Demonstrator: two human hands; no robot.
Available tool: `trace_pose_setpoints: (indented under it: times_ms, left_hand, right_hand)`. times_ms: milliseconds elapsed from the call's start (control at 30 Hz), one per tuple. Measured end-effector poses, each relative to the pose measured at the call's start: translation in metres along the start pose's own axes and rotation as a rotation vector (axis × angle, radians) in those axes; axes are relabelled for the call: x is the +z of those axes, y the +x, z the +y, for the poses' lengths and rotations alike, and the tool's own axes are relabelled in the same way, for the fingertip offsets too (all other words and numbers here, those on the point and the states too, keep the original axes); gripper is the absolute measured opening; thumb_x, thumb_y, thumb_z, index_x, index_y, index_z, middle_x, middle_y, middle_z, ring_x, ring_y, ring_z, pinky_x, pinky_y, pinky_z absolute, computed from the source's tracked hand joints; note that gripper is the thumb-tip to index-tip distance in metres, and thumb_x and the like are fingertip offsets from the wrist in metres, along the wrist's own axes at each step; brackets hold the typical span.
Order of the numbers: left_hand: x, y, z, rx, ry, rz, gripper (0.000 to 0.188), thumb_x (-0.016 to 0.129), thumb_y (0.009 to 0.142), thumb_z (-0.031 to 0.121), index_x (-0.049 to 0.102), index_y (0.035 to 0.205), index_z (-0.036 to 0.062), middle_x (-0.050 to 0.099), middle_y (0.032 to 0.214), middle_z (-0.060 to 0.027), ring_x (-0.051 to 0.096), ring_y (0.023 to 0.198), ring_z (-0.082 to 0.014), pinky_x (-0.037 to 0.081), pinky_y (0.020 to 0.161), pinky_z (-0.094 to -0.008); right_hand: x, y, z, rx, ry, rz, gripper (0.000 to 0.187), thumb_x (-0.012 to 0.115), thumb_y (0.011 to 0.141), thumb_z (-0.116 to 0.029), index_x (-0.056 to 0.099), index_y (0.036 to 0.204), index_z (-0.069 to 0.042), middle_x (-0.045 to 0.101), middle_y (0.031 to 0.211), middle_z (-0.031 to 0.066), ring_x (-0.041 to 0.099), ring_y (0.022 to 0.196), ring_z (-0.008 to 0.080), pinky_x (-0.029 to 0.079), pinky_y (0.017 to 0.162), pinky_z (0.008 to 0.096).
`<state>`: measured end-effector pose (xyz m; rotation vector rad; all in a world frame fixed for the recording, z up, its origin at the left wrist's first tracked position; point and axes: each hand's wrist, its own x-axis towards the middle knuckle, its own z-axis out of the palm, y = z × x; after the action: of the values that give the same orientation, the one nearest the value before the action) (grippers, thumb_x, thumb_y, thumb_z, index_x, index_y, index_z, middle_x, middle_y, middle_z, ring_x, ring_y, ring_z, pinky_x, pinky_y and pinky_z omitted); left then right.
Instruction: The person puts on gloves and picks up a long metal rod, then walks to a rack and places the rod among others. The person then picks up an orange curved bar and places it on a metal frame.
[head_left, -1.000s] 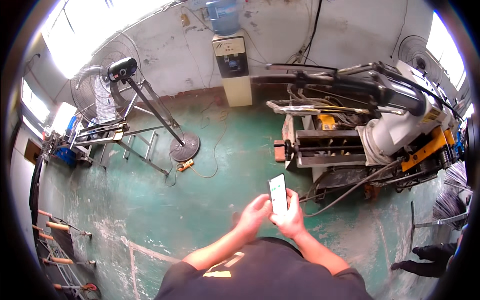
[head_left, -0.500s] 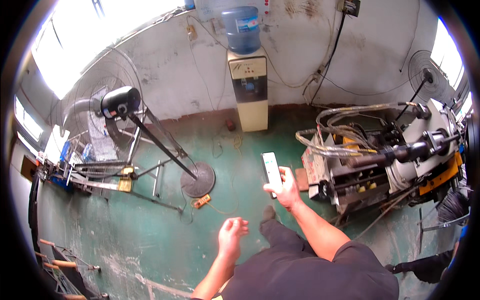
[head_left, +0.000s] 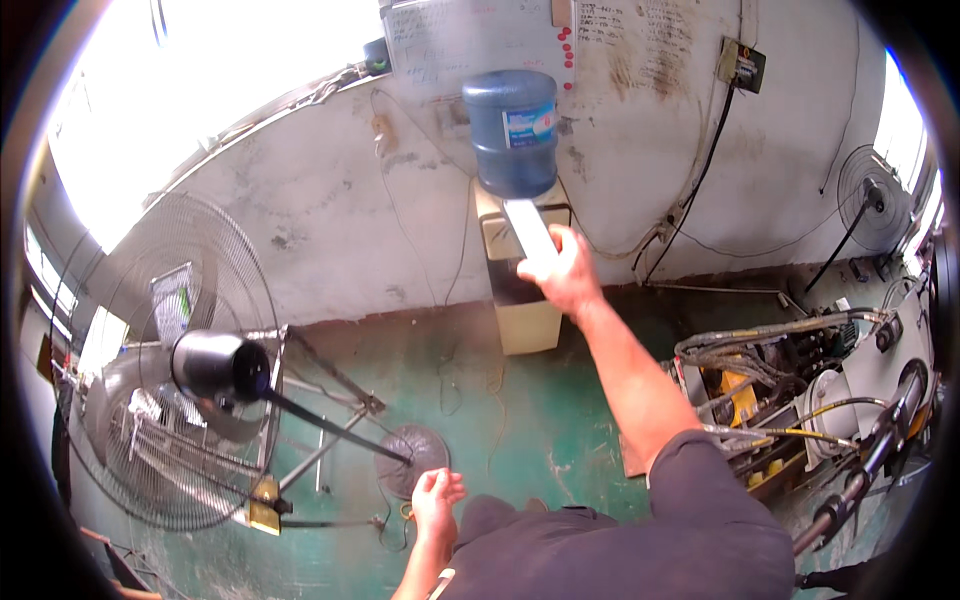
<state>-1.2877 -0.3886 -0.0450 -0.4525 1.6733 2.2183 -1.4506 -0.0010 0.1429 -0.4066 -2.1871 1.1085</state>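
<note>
A smartphone (head_left: 530, 230) with a bright white screen is gripped in my right hand (head_left: 568, 270), the thumb along its near edge. My right arm stretches forward, so the phone overlaps the front of a cream and black water dispenser (head_left: 528, 328) from here. On the dispenser stands a blue water bottle (head_left: 512, 150), upside down. My left hand (head_left: 436, 500) hangs low in front of me with its fingers curled in against the thumb, and nothing shows in it. It appears just in front of the round base (head_left: 412, 455) of a floor fan.
A large pedestal fan (head_left: 225, 368) and a metal frame stand at left. Machinery with hoses (head_left: 770, 350) fills the right side. A smaller fan (head_left: 872, 195) is by the far right window. A whiteboard (head_left: 430, 40) hangs on the back wall, above cables.
My right hand has lifted the phone up and forward, toward the dispenser. The view has tilted up and come closer to the wall. My left hand stays low, its fingers still curled.
</note>
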Motion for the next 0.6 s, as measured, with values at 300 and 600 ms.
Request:
trace_pose_setpoints:
  times_ms: [300, 600]
  left_hand:
    - [0.053, 0.232, 0.014, -0.223, 0.198, -0.27, 0.016, 0.063, 0.109, 0.018, 0.062, 0.114, 0.003, 0.074, 0.099, -0.0163, 0.071, 0.079, -0.0231, 0.063, 0.071, -0.0389]
    - [0.147, 0.348, 0.107, -0.004, 0.252, -0.323, 0.014, 0.062, 0.108, 0.015, 0.062, 0.112, 0.0024, 0.069, 0.093, -0.0141, 0.062, 0.071, -0.0156, 0.054, 0.062, -0.0311]
  right_hand:
    - [-0.011, 0.285, -0.082, 0.026, -0.378, 0.106, 0.098, 0.089, 0.068, -0.039, 0.052, 0.144, 0.01, 0.066, 0.137, 0.0312, 0.066, 0.129, 0.0401, 0.055, 0.108, 0.043]
    - [0.063, 0.465, -0.057, -0.079, -0.665, -0.036, 0.054, 0.084, 0.079, -0.043, 0.079, 0.125, -0.014, 0.077, 0.128, 0.0113, 0.071, 0.123, 0.0274, 0.054, 0.109, 0.0438]
